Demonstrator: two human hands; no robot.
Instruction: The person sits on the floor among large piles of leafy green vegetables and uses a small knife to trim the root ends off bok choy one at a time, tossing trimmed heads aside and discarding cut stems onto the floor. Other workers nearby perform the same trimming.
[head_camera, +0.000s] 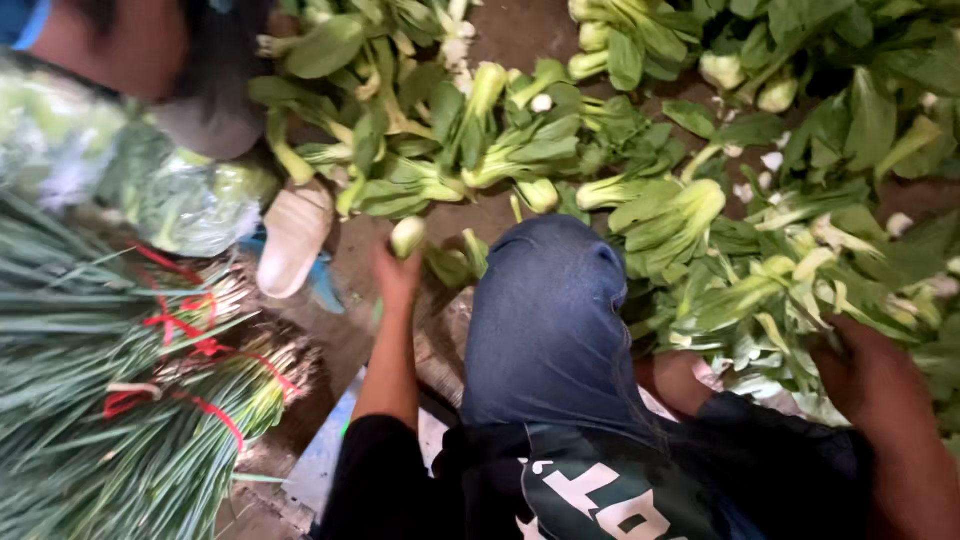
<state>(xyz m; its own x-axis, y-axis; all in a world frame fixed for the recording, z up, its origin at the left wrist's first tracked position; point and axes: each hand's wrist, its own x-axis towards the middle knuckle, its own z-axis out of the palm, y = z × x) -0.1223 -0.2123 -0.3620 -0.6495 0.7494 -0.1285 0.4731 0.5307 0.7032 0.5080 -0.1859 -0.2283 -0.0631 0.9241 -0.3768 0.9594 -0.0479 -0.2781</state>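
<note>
We see first the big heap of bok choy (640, 200). It covers the ground across the top and down the right side, with green leaves and pale stems lying in all directions.

At the left lie the bundles of green onions (110, 400). They are tied with red string (190, 335), and their root ends point to the right, toward the middle of the picture.

In the middle is our knee in blue jeans (545, 320), bent, with the dark sleeves below it. Another person (150, 60) is at the top left corner, and near this person rests a clear bag of greens (190, 200). A white shoe (293, 238) stands just beside the bag, on the brown ground.

Our right hand (865, 365) goes into the leaves at the right side of the heap. The fingers are hidden under the leaves, so we cannot tell if they are closed or spread.

Our left hand (397, 275) is raised in front of the knee. Its fingertips pinch one small bok choy (407, 236) by the pale base. This small one is above the hand, at the near edge of the heap, just left of the knee.
</note>
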